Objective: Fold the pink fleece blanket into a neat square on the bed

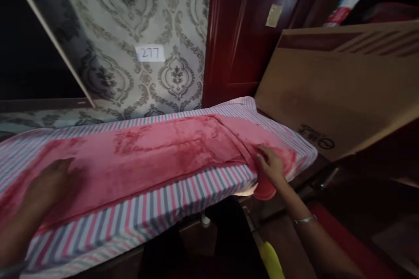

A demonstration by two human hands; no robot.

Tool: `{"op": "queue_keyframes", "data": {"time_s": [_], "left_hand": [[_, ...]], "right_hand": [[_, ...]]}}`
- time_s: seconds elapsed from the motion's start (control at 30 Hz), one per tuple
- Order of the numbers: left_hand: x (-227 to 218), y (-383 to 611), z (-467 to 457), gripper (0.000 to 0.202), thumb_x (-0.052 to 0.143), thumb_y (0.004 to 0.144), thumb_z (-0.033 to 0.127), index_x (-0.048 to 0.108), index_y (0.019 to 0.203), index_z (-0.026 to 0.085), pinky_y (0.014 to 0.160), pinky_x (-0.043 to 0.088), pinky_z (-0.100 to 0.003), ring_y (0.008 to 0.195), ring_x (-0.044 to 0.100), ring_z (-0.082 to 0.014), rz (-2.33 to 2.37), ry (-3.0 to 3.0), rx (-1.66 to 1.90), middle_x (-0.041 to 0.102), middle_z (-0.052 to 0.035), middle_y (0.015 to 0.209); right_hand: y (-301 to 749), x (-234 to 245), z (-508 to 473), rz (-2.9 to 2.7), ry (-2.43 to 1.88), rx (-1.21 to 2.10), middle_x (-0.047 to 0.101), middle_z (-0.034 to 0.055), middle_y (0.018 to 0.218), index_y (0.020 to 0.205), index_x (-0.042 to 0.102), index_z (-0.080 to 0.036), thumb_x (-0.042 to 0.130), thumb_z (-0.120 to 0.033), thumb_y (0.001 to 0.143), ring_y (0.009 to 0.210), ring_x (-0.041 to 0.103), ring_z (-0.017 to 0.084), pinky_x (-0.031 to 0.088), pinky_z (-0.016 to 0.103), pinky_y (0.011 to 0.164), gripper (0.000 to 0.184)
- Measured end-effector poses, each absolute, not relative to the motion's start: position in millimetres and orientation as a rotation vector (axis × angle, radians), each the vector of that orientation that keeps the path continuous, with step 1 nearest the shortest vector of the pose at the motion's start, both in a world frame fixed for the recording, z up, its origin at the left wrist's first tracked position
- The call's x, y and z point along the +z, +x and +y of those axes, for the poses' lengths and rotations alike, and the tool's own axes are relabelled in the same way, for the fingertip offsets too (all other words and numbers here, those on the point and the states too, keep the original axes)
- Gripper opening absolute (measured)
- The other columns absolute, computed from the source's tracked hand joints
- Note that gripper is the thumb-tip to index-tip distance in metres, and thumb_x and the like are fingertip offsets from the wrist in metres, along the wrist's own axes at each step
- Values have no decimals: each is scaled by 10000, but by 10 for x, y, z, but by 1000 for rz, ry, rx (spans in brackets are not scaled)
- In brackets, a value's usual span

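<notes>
A pink plush blanket [157, 152] lies lengthwise on a pad covered in pink, white and grey stripes [137, 218]. My left hand [49, 183] rests flat on the blanket's left part, fingers stretched out, somewhat blurred. At the blanket's right end my right hand [271, 163] presses on the cloth where a corner hangs over the pad's edge; its fingers lie apart on the fabric. A thin bracelet [305, 219] is on my right wrist.
A big cardboard box [340, 91] leans just right of the pad. Behind are patterned wallpaper with a paper label "277" [149, 53] and a dark red wooden door [248, 30]. A yellow object [273, 261] lies on the dark floor below.
</notes>
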State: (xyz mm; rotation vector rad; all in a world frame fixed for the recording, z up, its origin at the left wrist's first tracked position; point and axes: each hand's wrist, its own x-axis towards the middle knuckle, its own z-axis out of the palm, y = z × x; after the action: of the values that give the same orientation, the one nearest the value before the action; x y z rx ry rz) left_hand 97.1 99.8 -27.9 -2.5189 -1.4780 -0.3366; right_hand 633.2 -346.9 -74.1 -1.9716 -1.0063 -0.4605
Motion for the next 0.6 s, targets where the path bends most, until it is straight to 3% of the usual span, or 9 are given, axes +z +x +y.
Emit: {"op": "queue_keyframes", "data": {"time_s": [0.13, 0.23, 0.37, 0.47, 0.6], "left_hand": [[-124, 2067, 552, 742, 185, 900, 419, 513, 1390, -32, 1166, 359, -447, 1414, 457, -355, -1254, -2739, -185, 507, -270, 1496], [-188, 2612, 319, 703, 228, 944, 438, 476, 1452, 21, 1164, 356, -500, 1457, 400, -354, -1134, -2817, -251, 439, -242, 1562], [-411, 2935, 180, 638, 263, 977, 393, 489, 1478, 69, 1154, 338, -582, 1461, 392, -369, -1069, -2787, -284, 455, -238, 1553], [-516, 2989, 154, 613, 263, 987, 374, 507, 1480, 103, 1141, 347, -595, 1438, 427, -367, -1036, -2732, -296, 484, -230, 1535], [-512, 2980, 156, 619, 233, 993, 379, 520, 1468, 104, 1140, 361, -564, 1439, 435, -349, -1037, -2705, -270, 493, -214, 1535]], "right_hand": [[6592, -832, -3861, -726, -1999, -530, 707, 181, 1165, 1188, 678, -151, 491, -576, 858, 1082, 647, 323, 498, 565, 993, 570], [6600, -1044, -4078, -532, -1957, -449, 667, 201, 1234, 1315, 600, -142, 562, -672, 783, 1031, 653, 317, 522, 548, 941, 752], [6455, -1441, -4204, -226, -1835, -215, 623, 216, 1300, 1422, 499, -157, 678, -764, 621, 1066, 654, 335, 553, 496, 885, 1021], [6332, -1623, -4187, -11, -1638, 47, 670, 161, 1225, 1353, 540, -219, 736, -742, 575, 1041, 679, 315, 582, 417, 786, 958], [6292, -1569, -4109, -12, -1399, 223, 730, 59, 882, 1040, 645, -221, 793, -697, 574, 772, 695, 246, 559, 344, 652, 683]]}}
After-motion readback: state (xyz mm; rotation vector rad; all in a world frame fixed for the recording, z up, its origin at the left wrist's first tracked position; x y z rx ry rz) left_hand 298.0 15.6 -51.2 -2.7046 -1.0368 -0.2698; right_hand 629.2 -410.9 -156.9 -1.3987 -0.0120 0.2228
